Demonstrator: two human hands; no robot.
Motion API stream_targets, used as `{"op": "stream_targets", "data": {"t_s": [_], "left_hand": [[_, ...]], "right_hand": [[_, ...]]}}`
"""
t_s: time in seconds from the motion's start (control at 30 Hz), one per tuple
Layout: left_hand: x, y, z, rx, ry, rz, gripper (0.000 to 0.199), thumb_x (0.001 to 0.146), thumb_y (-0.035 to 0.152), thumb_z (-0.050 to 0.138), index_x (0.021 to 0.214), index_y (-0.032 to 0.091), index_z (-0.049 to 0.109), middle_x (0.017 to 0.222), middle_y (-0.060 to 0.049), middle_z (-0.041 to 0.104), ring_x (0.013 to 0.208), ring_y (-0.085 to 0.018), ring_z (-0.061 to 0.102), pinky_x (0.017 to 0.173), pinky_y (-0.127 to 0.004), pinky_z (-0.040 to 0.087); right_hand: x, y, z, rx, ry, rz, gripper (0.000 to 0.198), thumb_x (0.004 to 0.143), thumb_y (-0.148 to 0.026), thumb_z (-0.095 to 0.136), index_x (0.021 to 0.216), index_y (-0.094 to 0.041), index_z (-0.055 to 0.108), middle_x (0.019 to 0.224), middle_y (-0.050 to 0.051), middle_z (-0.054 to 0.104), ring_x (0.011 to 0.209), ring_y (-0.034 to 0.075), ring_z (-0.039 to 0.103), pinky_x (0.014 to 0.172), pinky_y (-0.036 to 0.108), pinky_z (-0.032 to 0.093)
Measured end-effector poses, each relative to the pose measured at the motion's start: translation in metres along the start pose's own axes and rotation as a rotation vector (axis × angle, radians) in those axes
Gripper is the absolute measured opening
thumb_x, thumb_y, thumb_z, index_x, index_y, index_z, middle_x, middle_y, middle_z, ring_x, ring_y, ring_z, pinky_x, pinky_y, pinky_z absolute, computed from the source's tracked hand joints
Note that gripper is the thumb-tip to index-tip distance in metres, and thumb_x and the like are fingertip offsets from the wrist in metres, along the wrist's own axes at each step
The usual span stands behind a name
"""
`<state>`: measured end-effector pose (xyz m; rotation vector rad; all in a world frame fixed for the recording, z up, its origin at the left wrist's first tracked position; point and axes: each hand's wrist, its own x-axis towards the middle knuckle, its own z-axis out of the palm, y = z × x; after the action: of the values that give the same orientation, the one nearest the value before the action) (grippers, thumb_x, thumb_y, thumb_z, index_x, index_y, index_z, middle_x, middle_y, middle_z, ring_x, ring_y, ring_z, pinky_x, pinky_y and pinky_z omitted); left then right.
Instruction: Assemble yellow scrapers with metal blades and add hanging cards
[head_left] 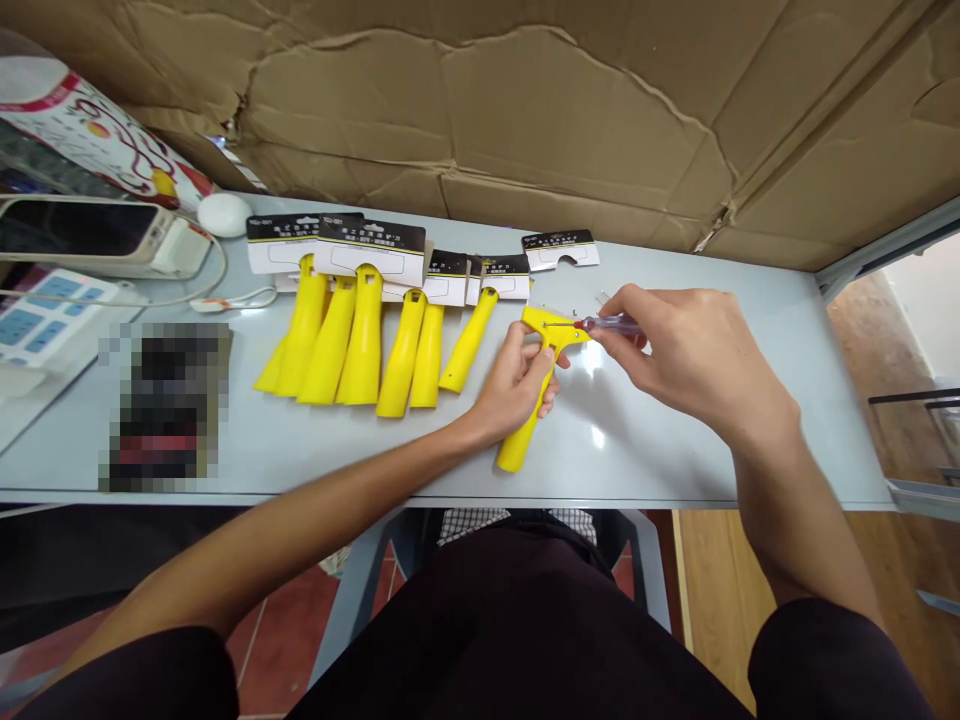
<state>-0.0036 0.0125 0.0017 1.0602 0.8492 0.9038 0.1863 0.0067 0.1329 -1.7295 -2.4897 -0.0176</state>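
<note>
My left hand [515,388] is wrapped round a yellow scraper [517,445] just below its wide head, with the handle pointing towards the table's front edge. In my right hand [694,350] is a screwdriver [613,323] with a clear purplish handle, pinched between thumb and fingers. Its thin shaft lies across the scraper's head, pointing left, with the tip near a small screw or hole. Small metal bits lie just beyond the head, too small to name. To the left, several yellow handles [365,345] lie in a row with printed cards [371,245] at their upper ends.
A loose card [559,248] lies towards the back. On the left are a phone-like device [82,230], a power strip [60,305], a white cable and a pixelated dark object [166,410]. Cardboard [487,110] stands along the table's [675,460] back edge.
</note>
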Motion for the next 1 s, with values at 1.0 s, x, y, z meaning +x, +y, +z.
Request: {"op": "stream_targets", "data": {"t_s": [1.0], "left_hand": [[0.003,0.007,-0.002,-0.068,0.023,-0.047,0.014,0.104,0.027,0.056,0.116,0.022,0.049,0.1,-0.008,0.077,0.061,-0.011,0.063,0.061,-0.028,0.053]], "right_hand": [[-0.007,0.115,0.089,-0.008,-0.051,0.277,0.036,0.105,-0.031,0.049,0.128,-0.02,0.074,0.111,0.018,0.071,0.102,0.033,0.061,0.069,0.04,0.041]]}}
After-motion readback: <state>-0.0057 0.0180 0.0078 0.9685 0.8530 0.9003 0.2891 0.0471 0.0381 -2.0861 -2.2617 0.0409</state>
